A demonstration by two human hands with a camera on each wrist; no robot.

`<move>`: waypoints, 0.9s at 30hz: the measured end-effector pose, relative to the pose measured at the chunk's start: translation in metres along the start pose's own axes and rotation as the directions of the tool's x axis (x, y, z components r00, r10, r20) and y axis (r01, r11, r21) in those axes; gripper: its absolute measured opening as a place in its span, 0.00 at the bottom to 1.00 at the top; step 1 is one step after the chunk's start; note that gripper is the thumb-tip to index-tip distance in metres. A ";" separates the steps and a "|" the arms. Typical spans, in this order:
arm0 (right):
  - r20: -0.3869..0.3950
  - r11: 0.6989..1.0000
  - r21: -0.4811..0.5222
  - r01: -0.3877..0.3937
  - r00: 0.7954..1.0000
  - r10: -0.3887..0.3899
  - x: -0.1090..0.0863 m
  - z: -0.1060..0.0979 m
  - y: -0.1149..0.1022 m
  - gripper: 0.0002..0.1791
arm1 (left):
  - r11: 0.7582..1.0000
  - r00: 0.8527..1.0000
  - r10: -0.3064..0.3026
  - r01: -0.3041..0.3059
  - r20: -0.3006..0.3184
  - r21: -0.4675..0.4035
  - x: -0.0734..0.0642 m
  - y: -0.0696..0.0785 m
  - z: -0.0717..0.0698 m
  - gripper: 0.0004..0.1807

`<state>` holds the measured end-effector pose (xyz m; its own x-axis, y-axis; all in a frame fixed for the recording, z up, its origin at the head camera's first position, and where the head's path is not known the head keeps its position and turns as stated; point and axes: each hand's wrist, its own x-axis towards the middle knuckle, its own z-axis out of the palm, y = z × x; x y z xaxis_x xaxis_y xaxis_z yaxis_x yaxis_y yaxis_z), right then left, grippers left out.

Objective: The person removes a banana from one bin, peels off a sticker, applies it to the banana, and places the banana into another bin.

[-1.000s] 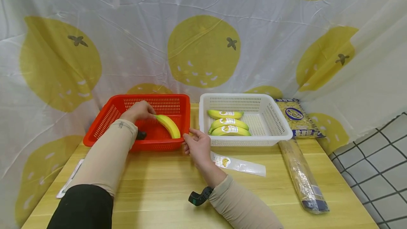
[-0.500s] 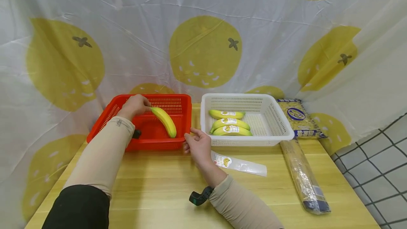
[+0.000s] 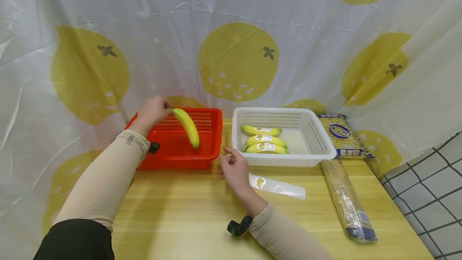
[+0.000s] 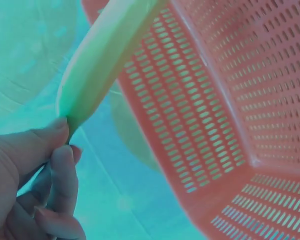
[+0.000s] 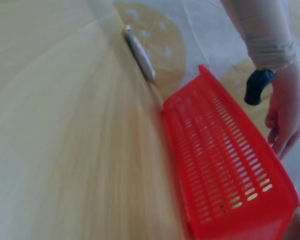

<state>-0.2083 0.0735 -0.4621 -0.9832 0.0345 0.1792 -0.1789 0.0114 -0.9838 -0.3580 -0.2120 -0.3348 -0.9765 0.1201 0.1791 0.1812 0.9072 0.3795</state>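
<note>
My left hand [image 3: 151, 113] pinches a yellow banana [image 3: 187, 127] by its green stem end, and the fruit hangs tilted within the red basket's outline. The left wrist view shows thumb and fingertips meeting at the stem, with the banana [image 4: 100, 65] bare of any label on the side that shows. Beside the front right corner of the red basket [image 3: 218, 131] is my right hand [image 3: 236, 173], its fingers loosely bent and holding nothing. A fingertip [image 5: 297, 227] of it appears at the basket's corner in the right wrist view.
Several labelled bananas [image 3: 265, 147] lie in a white basket [image 3: 288, 157] at the right. In front of it is a strip of banana stickers [image 3: 281, 188]. Farther right lie a blue-and-yellow food bag [image 3: 341, 135] and a long clear packet [image 3: 348, 204]. A patterned curtain [image 3: 162, 51] hangs behind.
My left hand has raised the banana by its stem out of the red basket's floor area. The right hand's fingers have come away from the basket's rim. The head view has shifted slightly.
</note>
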 end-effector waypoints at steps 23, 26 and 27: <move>-0.022 0.995 -0.096 0.029 0.999 -0.031 -0.044 -0.119 0.014 0.09 | 0.912 0.896 -0.021 -0.165 -0.444 -0.376 -0.137 0.056 0.057 0.12; -0.047 0.994 -0.109 0.003 0.999 -0.008 -0.042 -0.130 0.020 0.11 | 0.878 0.885 0.012 -0.232 -0.465 -0.419 -0.161 0.061 0.080 0.10; -0.051 0.993 -0.116 -0.009 0.999 0.003 -0.041 -0.132 0.022 0.11 | 0.865 0.882 0.019 -0.250 -0.470 -0.434 -0.168 0.062 0.088 0.10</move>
<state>-0.1675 0.2045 -0.4905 -0.9807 0.0853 0.1762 -0.1648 0.1264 -0.9782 -0.1929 -0.1406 -0.4212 -0.8033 -0.0666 0.5918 0.4515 0.5800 0.6781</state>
